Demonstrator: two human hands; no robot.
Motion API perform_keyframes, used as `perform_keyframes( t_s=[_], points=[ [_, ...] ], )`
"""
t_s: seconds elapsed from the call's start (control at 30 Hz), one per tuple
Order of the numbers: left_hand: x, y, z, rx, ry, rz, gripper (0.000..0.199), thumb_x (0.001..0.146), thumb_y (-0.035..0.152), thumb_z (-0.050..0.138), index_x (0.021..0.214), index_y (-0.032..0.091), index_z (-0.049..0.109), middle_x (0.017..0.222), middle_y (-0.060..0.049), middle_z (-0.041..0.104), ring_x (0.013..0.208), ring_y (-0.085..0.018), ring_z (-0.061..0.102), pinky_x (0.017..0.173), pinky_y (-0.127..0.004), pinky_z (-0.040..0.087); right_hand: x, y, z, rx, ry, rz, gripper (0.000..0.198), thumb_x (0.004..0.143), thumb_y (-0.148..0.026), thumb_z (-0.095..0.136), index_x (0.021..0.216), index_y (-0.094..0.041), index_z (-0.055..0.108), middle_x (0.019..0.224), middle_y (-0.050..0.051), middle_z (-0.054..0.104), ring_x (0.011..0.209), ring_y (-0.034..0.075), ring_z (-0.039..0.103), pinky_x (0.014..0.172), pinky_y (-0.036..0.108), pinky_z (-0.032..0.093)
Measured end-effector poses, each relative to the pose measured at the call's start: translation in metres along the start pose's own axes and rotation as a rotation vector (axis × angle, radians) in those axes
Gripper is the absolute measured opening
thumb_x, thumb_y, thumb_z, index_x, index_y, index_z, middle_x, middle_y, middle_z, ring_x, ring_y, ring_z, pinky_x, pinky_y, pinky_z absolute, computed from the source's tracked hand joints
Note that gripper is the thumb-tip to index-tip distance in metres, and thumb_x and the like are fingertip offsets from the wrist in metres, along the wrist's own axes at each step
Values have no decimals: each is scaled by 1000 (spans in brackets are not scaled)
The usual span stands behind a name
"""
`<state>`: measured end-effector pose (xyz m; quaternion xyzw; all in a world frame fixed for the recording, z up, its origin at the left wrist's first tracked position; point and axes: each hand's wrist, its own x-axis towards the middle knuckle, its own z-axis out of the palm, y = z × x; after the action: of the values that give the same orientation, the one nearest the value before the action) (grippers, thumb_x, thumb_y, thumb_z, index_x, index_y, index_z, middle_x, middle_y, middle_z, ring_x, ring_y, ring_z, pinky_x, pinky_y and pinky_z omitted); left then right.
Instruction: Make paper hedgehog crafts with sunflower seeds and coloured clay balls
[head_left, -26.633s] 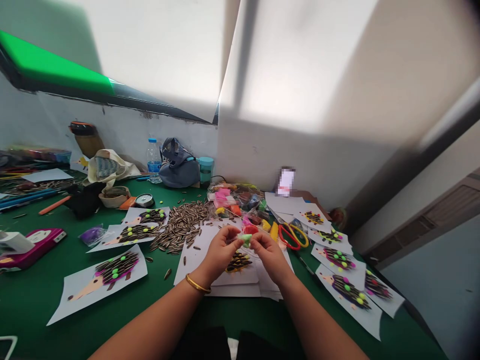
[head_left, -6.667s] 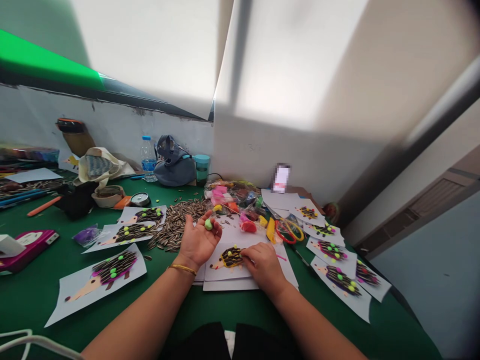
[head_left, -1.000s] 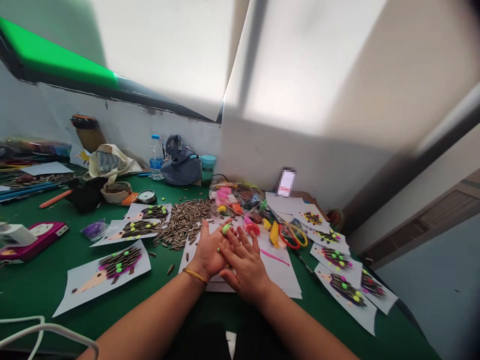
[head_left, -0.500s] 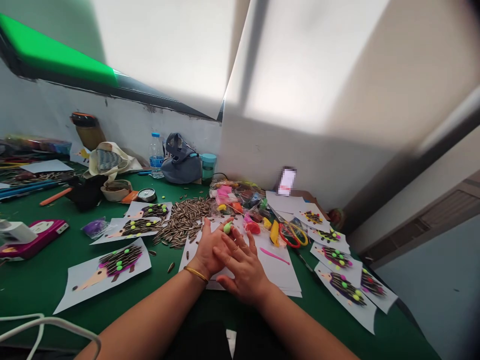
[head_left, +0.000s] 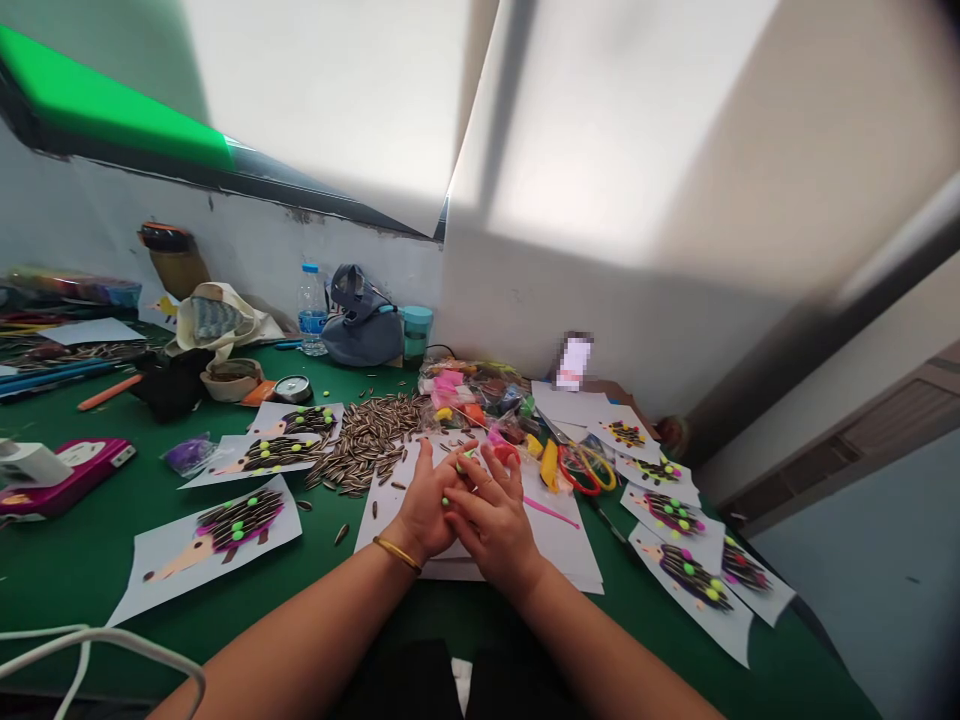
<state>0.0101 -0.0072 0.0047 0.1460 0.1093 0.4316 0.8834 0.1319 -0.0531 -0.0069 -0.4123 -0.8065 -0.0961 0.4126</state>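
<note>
Green clay (head_left: pixel 466 462): probably soft, light, inviting gentle side-pinching; resting on spread left hand (head_left: pixel 426 510), spread right hand (head_left: pixel 498 528) overlapping.

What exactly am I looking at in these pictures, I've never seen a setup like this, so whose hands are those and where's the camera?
There is no machine here, just a person's two bare hands. Every picture comes from one camera worn on the head, looking forward and down. The left hand is turned palm up, with the right hand laid partly over it. A green lump sits at the left fingers, and a tiny green ball shows near the palm. Below the hands are white sheets on a green table. Around them lie a heap of striped seeds and paper sheets with hedgehog-like figures.
</note>
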Motion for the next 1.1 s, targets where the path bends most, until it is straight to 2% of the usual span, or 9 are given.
perform_keyframes(
  t_s=[0.13,0.3,0.37,0.5,0.67,0.83,1.1],
  points=[
    [-3,-3,3,27,-18,-15,70,89,71,29,127,17,55,110,-14,66,103,-27,63,91,-42,49,1,-1,0,81,35,53,14,87,-24,61,95,-27,72,137,2,56,139,28,35,118,56,16],
    [-7,8,7,61,33,69,66,91,68,29,119,16,59,88,-9,64,84,-22,64,79,-38,54,-2,13,-17,125,56,130,10,86,-22,62,91,-27,69,130,3,61,134,27,41,114,53,26],
    [-7,14,6,63,73,125,64,91,67,30,115,15,60,83,-7,62,78,-20,62,79,-38,54,-9,25,-26,145,67,213,6,87,-24,62,89,-25,67,125,6,62,128,26,47,109,49,34],
    [-5,21,3,46,113,181,61,91,65,33,111,16,62,83,-7,62,77,-18,62,83,-39,54,-30,44,-41,99,-5,299,7,86,-30,66,82,-24,67,117,7,65,117,27,53,102,46,39],
    [-4,21,1,43,129,175,59,91,64,35,111,16,62,82,-7,62,75,-18,62,80,-36,55,-46,42,-40,-11,-139,279,3,84,-29,69,84,-26,70,107,4,66,105,25,55,92,41,40],
    [-4,22,2,38,140,181,57,93,62,34,111,16,62,81,-6,61,75,-17,62,78,-35,55,-43,36,-31,-75,-208,350,6,79,-26,75,84,-27,72,88,2,64,90,22,54,80,37,36],
    [-4,22,2,30,144,178,56,93,61,34,110,16,62,81,-6,62,74,-17,62,75,-35,56,-43,37,-29,-60,-237,380,6,78,-25,75,83,-26,71,85,1,63,88,21,53,80,35,33]
  ],
)
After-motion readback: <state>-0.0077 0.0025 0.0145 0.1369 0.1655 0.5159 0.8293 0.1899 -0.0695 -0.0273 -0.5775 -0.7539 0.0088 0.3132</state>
